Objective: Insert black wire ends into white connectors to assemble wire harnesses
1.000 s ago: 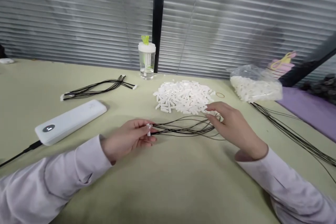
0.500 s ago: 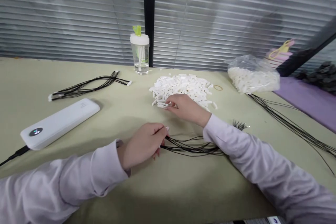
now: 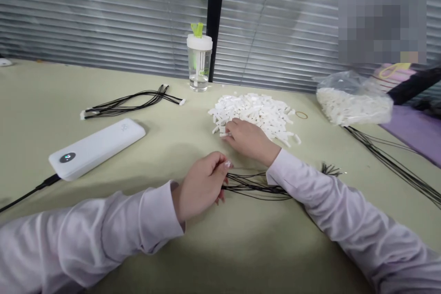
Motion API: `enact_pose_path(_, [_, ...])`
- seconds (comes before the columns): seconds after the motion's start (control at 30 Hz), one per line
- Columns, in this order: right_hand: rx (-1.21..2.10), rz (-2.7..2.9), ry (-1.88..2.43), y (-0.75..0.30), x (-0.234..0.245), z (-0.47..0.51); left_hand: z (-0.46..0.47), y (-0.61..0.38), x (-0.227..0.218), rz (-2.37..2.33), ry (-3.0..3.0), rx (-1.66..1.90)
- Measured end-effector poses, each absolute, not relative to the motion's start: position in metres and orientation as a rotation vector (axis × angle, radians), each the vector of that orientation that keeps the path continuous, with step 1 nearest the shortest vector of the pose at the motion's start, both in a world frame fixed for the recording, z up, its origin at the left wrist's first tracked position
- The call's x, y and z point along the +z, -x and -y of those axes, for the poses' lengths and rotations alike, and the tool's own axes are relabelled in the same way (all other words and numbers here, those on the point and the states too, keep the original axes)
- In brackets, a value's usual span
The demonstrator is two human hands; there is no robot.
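Note:
My left hand (image 3: 205,183) is closed around one end of a bundle of thin black wires (image 3: 255,187), its thumb pressed against the forefinger. A small white piece shows at the thumb tip. The bundle runs right and passes beneath my right forearm; its frayed-looking far ends (image 3: 330,169) come out on the other side. At the near left edge of a heap of small white plastic connectors (image 3: 255,105), my right hand (image 3: 250,140) has its fingers curled and drawn together. White connectors lie against those fingertips, and what is between them is hidden.
A white power bank (image 3: 99,147) with a black cable lies left, below a tied-looking black wire bundle (image 3: 127,103) with white ends. Behind stand a clear bottle (image 3: 199,62) and window blinds. Right are a rubber band (image 3: 301,115), a bag of white connectors (image 3: 354,103) and more black wires (image 3: 389,158).
The camera view has shifted, so the table's things appear farther right. My right fingers have curled in closer to the heap's edge. My left hand keeps its hold on the wires.

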State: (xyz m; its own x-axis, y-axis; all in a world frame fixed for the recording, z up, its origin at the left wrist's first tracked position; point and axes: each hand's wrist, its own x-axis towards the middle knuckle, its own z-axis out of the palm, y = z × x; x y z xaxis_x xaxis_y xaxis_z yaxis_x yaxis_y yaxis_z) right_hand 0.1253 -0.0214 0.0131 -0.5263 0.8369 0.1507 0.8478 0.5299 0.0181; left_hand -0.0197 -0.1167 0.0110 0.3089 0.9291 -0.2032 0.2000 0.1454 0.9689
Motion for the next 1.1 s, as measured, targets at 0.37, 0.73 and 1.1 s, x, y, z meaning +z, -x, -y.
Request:
enact_pose_path(0.37, [0.592,2.442,1.343,-0.134,0.042,0.039,0.115,0.023,0.005,-1.247,-1.245,0.876])
enact_pose_path(0.73, [1.452,1.607,1.088,-0.112,0.042,0.078,0.115,0.023,0.010,-1.302,-1.203,1.009])
enact_pose_path(1.1, [1.386,1.552,1.139,-0.102,0.032,0.084,0.117,0.026,0.008,-1.155,-1.241,0.993])
